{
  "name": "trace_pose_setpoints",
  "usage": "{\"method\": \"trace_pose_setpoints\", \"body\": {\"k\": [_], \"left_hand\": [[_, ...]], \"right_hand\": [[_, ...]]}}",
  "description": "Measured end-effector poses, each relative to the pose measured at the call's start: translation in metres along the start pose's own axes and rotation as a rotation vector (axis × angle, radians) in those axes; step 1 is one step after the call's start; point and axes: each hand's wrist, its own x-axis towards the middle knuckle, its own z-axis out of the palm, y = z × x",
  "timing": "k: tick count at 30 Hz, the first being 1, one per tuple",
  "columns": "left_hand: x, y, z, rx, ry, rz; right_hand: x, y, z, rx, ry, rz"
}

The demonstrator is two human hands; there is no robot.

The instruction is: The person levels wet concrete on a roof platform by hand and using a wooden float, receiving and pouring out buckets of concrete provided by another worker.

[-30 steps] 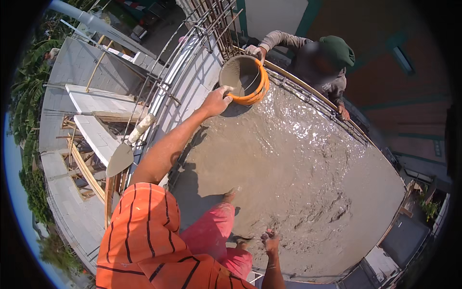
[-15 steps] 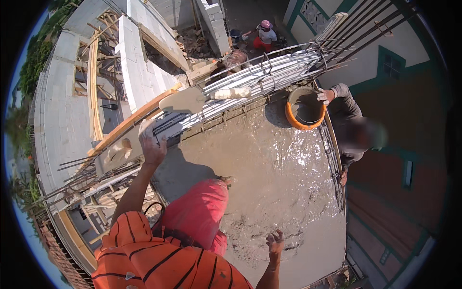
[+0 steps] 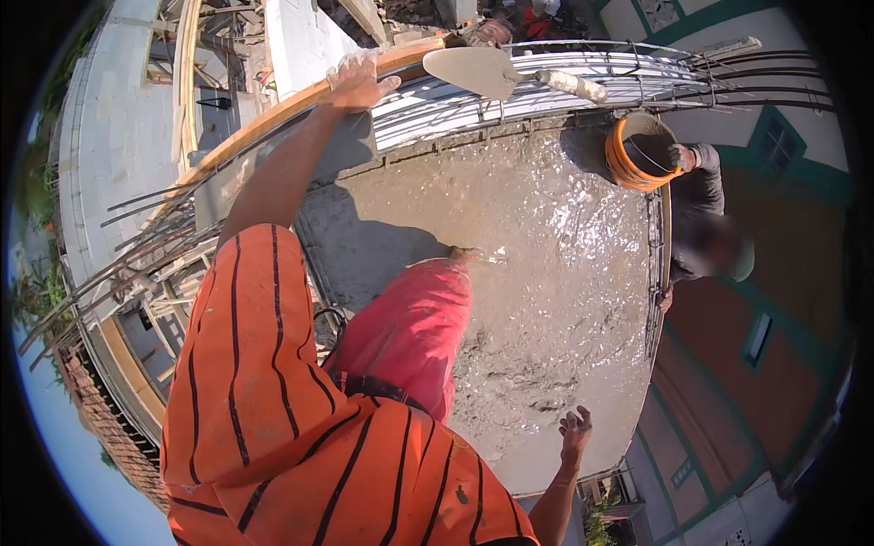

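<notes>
My left hand (image 3: 357, 82) reaches up to the wooden board (image 3: 300, 102) along the far side, its fingers spread at the board's upper edge, holding nothing. To its right a trowel (image 3: 472, 73), with a grey blade and a mortar-smeared handle (image 3: 572, 85), lies across the steel bars. My right hand (image 3: 574, 435) hangs over the wet concrete slab (image 3: 537, 273), fingers loosely bent and apart, with nothing in it. My leg in red trousers (image 3: 410, 318) stands in the concrete.
At the right edge a co-worker's gloved hand (image 3: 683, 157) grips an orange bucket (image 3: 628, 164); the other hand (image 3: 665, 298) rests on the formwork. Steel bars (image 3: 765, 82) jut out at the far right. Block walls (image 3: 105, 182) and timber lie below on the left.
My left hand has moved forward along the board, nearer the trowel. My right hand stays free over the slab. The bucket has tilted toward the co-worker. The whole view has shifted.
</notes>
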Motion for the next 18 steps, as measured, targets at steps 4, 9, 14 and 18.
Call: {"method": "trace_pose_setpoints", "body": {"k": [4, 9, 14, 18], "left_hand": [[0.005, 0.006, -0.012, 0.029, -0.092, 0.057], [0.004, 0.01, -0.02, 0.029, -0.101, 0.084], [0.02, -0.001, -0.02, 0.012, -0.11, 0.082], [0.027, 0.008, -0.013, 0.002, -0.072, 0.169]], "right_hand": [[-0.036, 0.027, 0.048, 0.056, 0.0, 0.0], [-0.091, 0.09, 0.118, 0.14, -0.039, 0.042], [-0.132, 0.168, 0.178, 0.19, -0.082, 0.105], [-0.145, 0.207, 0.214, 0.187, -0.102, 0.204]]}}
